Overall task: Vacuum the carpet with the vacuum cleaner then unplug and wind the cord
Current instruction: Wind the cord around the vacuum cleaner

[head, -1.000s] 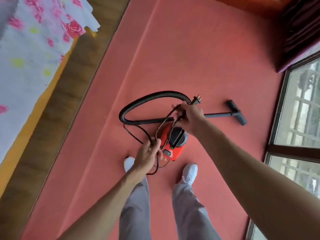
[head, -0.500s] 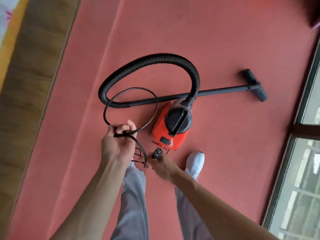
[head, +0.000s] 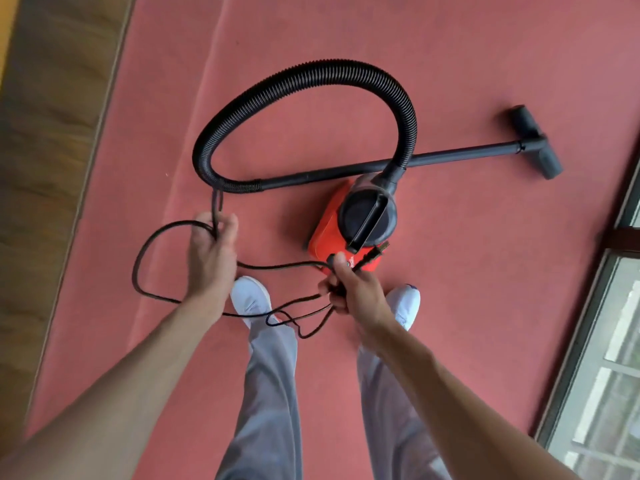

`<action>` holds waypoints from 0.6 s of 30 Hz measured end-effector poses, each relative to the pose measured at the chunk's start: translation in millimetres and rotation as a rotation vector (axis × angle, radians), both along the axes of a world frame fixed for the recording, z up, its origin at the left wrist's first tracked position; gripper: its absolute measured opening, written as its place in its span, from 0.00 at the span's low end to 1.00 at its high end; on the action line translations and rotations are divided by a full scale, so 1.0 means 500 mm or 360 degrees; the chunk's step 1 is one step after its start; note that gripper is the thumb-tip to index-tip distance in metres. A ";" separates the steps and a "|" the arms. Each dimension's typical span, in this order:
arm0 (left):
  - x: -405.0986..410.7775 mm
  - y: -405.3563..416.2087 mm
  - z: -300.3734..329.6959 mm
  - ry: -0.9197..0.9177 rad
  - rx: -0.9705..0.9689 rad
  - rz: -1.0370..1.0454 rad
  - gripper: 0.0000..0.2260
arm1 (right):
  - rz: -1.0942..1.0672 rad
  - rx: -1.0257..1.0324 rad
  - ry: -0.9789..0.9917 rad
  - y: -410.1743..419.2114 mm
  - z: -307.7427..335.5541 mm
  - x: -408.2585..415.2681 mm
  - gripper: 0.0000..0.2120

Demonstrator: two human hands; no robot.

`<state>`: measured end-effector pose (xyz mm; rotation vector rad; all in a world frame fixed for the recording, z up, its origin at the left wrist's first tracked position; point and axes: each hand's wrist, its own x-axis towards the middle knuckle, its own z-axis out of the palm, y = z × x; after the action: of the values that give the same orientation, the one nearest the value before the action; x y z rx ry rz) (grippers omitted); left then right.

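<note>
A small red and black vacuum cleaner [head: 332, 230] sits on the red carpet [head: 467, 289] just ahead of my feet. Its black ribbed hose [head: 311, 74] arcs over it, and the wand [head: 460, 154] lies flat, ending in a floor nozzle [head: 535, 147] at the right. The black cord [head: 136, 271] hangs in loose loops between my hands. My left hand [head: 211, 254] grips several cord loops at the left. My right hand [head: 353, 289] grips the cord near its plug [head: 372, 254], in front of the vacuum body.
A strip of wooden floor [head: 45, 168] borders the carpet on the left. A dark-framed glass window or door [head: 609, 358] runs along the right edge. My white shoes [head: 251, 296] and grey trousers stand on the carpet below the hands.
The right hand has taken the cord near the plug and lifted it in front of the vacuum. The left hand has shifted left and up, and its tight loop has opened into wider hanging loops.
</note>
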<state>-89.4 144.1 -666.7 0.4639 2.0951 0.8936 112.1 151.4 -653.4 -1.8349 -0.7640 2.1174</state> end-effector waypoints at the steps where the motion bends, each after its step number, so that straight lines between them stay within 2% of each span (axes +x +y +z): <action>1: 0.015 -0.010 -0.005 0.0085 -0.0127 -0.0165 0.07 | -0.0085 -0.0060 0.0036 0.020 0.003 -0.004 0.20; 3: 0.050 -0.027 -0.013 -0.0051 -0.0291 -0.0275 0.10 | -0.0297 -0.0177 0.0167 0.053 0.010 -0.017 0.19; 6: 0.113 -0.029 -0.010 -0.0520 -0.0320 -0.0079 0.12 | -0.0656 -0.0311 0.0410 0.086 0.006 -0.033 0.14; 8: 0.151 -0.027 0.002 -0.0711 -0.0249 -0.0014 0.16 | -0.0879 -0.0365 0.0501 0.096 -0.006 -0.034 0.13; 11: 0.181 -0.037 -0.006 -0.0607 -0.0167 -0.0380 0.22 | -0.1204 -0.0498 0.0596 0.098 -0.033 -0.021 0.13; 13: 0.183 -0.041 -0.021 -0.0478 -0.0248 -0.0538 0.25 | -0.1200 -0.0603 0.0601 0.090 -0.050 -0.013 0.13; 16: 0.179 -0.034 -0.030 -0.0284 -0.0324 -0.0632 0.19 | -0.1172 -0.0666 0.0566 0.084 -0.060 -0.010 0.14; 18: 0.172 -0.034 -0.033 -0.0405 -0.0303 -0.0669 0.14 | -0.1208 -0.0653 0.0603 0.089 -0.060 -0.004 0.13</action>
<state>-3.6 127.0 -683.0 0.6245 1.7397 0.4757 110.2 196.1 -683.4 -1.4529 0.4294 2.0449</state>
